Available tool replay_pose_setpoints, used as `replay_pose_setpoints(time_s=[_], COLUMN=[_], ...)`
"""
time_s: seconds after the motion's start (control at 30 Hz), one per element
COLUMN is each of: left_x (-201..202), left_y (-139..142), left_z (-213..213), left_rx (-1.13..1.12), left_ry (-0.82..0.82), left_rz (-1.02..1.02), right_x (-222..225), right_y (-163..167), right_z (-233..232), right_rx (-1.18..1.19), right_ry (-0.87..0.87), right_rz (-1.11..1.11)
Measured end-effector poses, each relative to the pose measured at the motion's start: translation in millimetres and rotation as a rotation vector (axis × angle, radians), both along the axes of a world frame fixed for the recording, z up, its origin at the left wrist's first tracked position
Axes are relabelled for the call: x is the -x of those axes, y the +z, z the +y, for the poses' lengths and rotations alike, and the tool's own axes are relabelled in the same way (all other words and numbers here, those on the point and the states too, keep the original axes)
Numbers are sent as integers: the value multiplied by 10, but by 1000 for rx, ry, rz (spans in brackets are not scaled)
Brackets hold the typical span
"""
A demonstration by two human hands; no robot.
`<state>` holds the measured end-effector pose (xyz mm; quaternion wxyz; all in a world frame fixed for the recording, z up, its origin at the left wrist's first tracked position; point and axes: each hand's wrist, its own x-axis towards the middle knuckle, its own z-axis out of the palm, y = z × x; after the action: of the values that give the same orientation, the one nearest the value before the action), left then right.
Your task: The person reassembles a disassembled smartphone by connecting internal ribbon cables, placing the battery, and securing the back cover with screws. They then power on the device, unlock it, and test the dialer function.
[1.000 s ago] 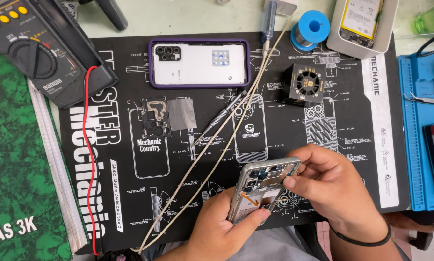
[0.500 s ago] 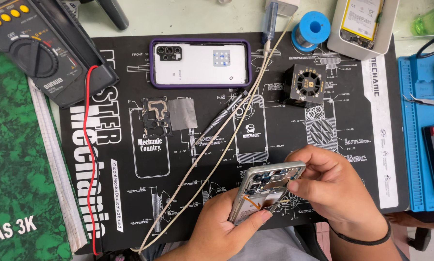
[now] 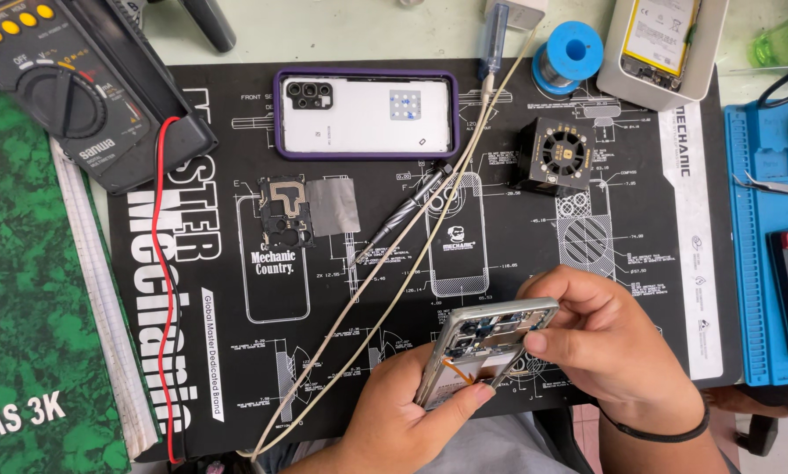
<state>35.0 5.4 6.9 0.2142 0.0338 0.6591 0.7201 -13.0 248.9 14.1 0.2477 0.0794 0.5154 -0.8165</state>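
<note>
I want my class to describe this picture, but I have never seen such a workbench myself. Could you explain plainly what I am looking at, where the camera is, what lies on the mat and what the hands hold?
There is no machine here: a person works with two bare hands, filmed by a camera worn on their head, looking down. The left hand and right hand together hold an opened phone with its inner parts showing. Underneath lies a black work mat printed with white drawings. On it rest a white phone back in a purple case, a small metal cover plate, a screwdriver, a small black square device and a pale cable. Around the mat: a multimeter with a red lead, a blue spool of solder wire, a green book and a blue tray.
</note>
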Motion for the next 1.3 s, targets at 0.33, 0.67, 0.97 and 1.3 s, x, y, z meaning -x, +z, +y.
replay_pose_setpoints(time_s=[0.33, 0.67, 0.97, 1.3], left_x=[-7, -9, -5, -1], left_y=[-19, -32, -11, -8], left_z=[7, 12, 8, -1], left_rx=[28, 45, 43, 30], left_ry=[10, 7, 2, 6], left_rz=[24, 60, 49, 84], right_x=[22, -25, -34, 2], right_y=[-15, -28, -25, -1], right_z=[20, 0, -36, 28], right_rx=[-11, -46, 24, 8], right_ry=[23, -23, -23, 42], right_rz=[10, -32, -18, 22])
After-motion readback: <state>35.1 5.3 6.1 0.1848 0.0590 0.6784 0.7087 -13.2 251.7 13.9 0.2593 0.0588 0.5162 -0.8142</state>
